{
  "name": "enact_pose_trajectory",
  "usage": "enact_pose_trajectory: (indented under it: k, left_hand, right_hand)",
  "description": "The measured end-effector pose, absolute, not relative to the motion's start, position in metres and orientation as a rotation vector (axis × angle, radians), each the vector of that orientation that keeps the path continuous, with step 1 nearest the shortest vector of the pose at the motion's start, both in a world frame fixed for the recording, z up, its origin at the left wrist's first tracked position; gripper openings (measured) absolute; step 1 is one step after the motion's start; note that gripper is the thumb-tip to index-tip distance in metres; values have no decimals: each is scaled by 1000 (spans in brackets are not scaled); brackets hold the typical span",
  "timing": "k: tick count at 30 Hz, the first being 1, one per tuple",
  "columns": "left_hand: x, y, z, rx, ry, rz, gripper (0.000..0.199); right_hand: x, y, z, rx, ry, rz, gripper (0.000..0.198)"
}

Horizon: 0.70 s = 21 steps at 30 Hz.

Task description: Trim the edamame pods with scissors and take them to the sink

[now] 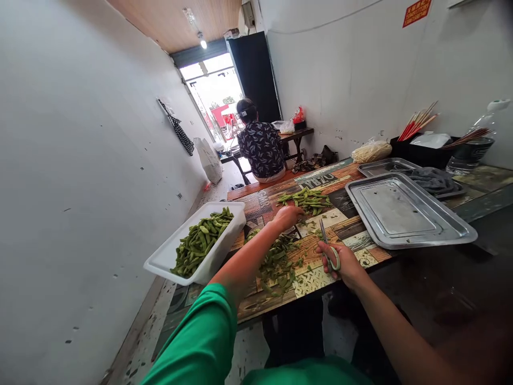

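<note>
My right hand (339,262) is closed around the handles of a pair of scissors (324,232), their blades pointing up and away from me. My left hand (287,218) reaches over the table at the near edge of a pile of green soybean pods (310,200). Its fingers are bent together; whether a pod is between them I cannot make out. Below my left forearm lies a heap of pods and trimmed bits (280,262), partly hidden by the arm. To the left, a white plastic tub (160,263) holds many more pods (200,238).
On the right sit a metal tray (412,208) and another tray (380,167) with dark cloth-like material (435,181). Behind them are a black box (425,152) of skewers, a bagged bundle (372,151) and a plastic bottle (476,144). A person (260,144) sits beyond the table, facing away.
</note>
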State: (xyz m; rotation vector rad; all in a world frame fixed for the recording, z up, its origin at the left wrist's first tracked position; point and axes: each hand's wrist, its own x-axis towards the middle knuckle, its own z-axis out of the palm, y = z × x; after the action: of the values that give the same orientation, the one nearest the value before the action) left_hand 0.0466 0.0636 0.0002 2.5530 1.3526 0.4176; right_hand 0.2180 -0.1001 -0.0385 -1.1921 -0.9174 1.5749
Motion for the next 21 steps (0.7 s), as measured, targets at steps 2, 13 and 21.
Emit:
enact_pose_trajectory:
  k: [2, 13, 21]
  left_hand:
    - [41, 49, 0, 2347, 1343, 557, 19]
    - [21, -23, -5, 1383, 985, 776, 30]
    - [18, -35, 2, 1166, 1055, 934, 21]
  right_hand:
    - [216, -99, -36, -1216, -959, 1577, 53]
    - [193, -108, -22, -1307, -1237, 1492, 54]
    - [191, -118, -8, -1354, -1255, 1476, 55]
